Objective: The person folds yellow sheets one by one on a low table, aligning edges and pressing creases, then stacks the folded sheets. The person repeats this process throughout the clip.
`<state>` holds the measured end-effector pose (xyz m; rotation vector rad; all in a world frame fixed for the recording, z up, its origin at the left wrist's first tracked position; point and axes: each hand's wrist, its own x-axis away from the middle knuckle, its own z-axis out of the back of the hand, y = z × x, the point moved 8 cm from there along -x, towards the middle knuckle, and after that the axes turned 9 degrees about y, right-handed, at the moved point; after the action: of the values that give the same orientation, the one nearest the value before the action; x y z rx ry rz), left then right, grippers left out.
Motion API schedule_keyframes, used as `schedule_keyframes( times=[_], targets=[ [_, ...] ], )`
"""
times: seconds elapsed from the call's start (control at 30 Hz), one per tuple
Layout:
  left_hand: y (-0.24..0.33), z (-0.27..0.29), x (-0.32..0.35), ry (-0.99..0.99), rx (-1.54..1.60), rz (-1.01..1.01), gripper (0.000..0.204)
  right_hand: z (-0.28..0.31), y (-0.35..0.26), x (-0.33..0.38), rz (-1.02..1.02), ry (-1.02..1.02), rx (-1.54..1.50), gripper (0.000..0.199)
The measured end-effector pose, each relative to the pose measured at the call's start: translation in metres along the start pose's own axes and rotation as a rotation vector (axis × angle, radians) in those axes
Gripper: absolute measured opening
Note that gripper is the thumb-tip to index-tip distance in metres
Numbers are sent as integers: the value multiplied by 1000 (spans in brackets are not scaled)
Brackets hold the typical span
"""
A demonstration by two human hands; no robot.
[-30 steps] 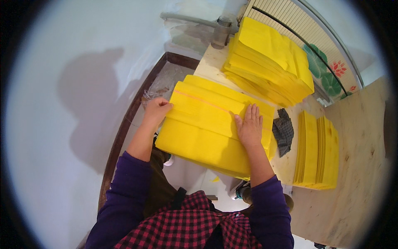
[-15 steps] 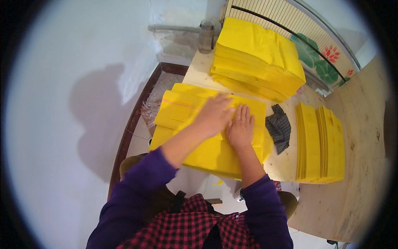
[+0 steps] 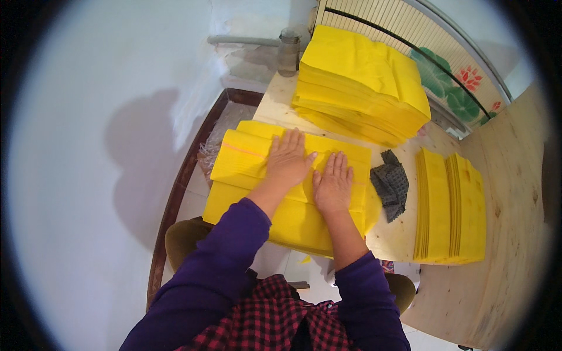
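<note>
The yellow fabric stack (image 3: pixel 301 202), soft and felt-like with a matte face, lies flat and roughly rectangular, its long sides running left to right and slanting toward the near right. A folded band crosses its top, marked with a thin reddish-orange line (image 3: pixel 243 149); a flat strip shows beyond this band and a wider panel on the near side. Shallow creases mark the top. The stack lies along the near part of the pale wooden surface (image 3: pixel 274 100); what carries its near side is hidden.
</note>
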<state>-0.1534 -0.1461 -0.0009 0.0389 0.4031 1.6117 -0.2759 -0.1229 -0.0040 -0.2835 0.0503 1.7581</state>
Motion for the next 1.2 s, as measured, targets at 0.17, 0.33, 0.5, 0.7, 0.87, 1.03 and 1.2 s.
schedule_keyframes(
  times=[0.17, 0.33, 0.5, 0.7, 0.87, 1.03, 1.2],
  targets=[
    [-56, 12, -3, 2, -143, 105, 67, -1, 7, 2, -17, 35, 2, 72],
    [-105, 21, -2, 37, -139, 221, 69, 2, 22, 4, -48, 50, 10, 77],
    [-135, 28, 5, 16, -89, 320, 68, 7, 38, 8, -94, 25, 34, 80],
    [-160, 33, 13, -56, -34, 450, 64, 11, 53, 14, -152, 10, 58, 81],
    [-191, 58, 20, -109, -195, 469, 62, 14, 58, 15, -167, 16, 48, 75],
    [-224, 97, 46, 44, -173, 510, 62, 37, 67, 5, -60, 101, 40, 62],
    [-200, 123, 87, 395, 251, 327, 53, 59, 59, -30, 154, 159, -251, 42]
  ],
)
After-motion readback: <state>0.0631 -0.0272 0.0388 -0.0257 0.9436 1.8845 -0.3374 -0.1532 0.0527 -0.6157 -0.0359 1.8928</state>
